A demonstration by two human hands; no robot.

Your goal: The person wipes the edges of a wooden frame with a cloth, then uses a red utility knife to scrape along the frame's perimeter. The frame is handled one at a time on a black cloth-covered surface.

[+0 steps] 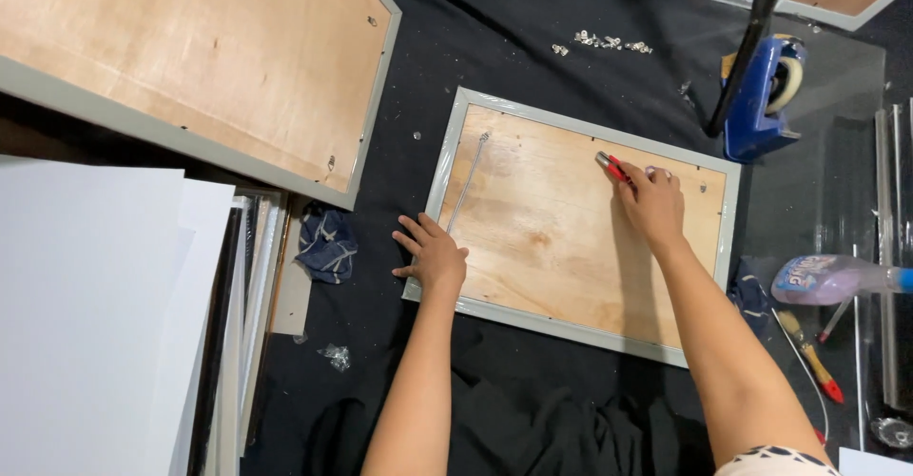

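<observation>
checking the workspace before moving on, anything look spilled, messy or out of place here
Small silver hardware pieces lie scattered loose on the black cloth above the frame, and a crumpled bit of clear plastic sits near the left hand.

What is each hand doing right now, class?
Left hand: open, flat on the corner of the small picture frame.
Right hand: closed on a red utility knife.
</observation>
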